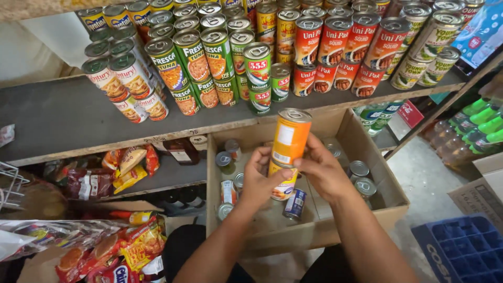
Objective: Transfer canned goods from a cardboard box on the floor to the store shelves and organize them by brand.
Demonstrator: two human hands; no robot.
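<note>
Head view: left hand (258, 181) and right hand (320, 170) jointly grip two orange cans stacked end to end, upper can (291, 136) above lower can (283, 186), held over an open cardboard box (387, 183). Both hands are closed around the stack, fingers wrapped. Fingers cover most of the lower can. Loose cans (361, 178) lie in the box below. Shelf (68, 118) above carries can rows.

Held cans (290, 144) orange and yellow; shelf cans (209, 57) green; others (340, 44) red.
</note>
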